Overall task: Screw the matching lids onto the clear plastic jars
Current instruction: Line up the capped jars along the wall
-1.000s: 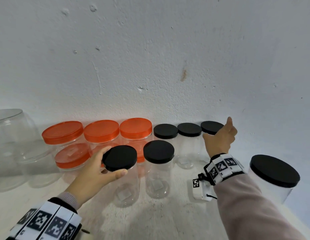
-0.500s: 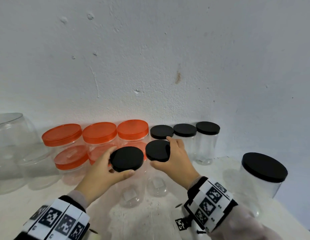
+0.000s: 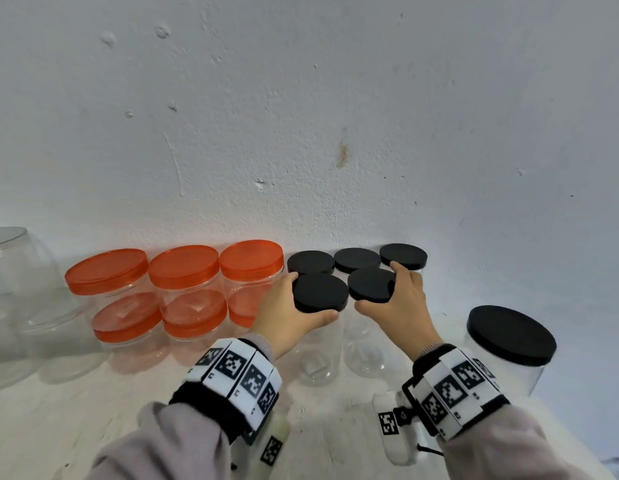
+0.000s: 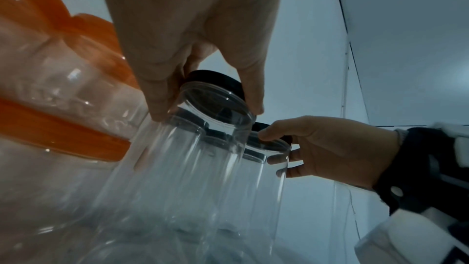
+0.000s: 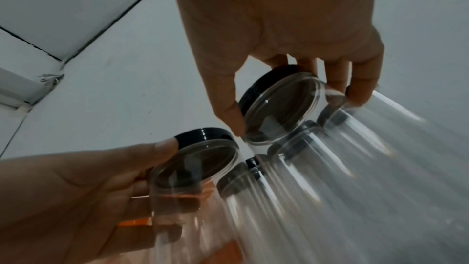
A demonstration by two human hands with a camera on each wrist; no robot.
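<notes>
Two clear jars stand in front of a back row of three black-lidded jars [image 3: 357, 259]. My left hand [image 3: 313, 296] grips the black lid [image 3: 332, 289] of the left front jar [image 3: 315, 362], thumb at the near edge and fingers at the far edge. My right hand [image 3: 377, 286] grips the black lid [image 3: 368, 280] of the right front jar [image 3: 365, 355] the same way. In the left wrist view, thumb and fingers [image 4: 157, 111] clasp the lid's rim [image 4: 215, 76]. The right wrist view shows the right thumb and fingers [image 5: 355, 95] round the other lid [image 5: 266, 79].
Several orange-lidded jars [image 3: 183, 268] are stacked in two layers to the left, against the white wall. Big lidless clear jars [image 3: 10, 271] stand at the far left. A wide jar with a black lid [image 3: 510, 334] stands at the right, near the table's edge.
My right hand left the far right jar of the back row, came to the right front jar's lid and now grips it. The left hand has stayed on its lid.
</notes>
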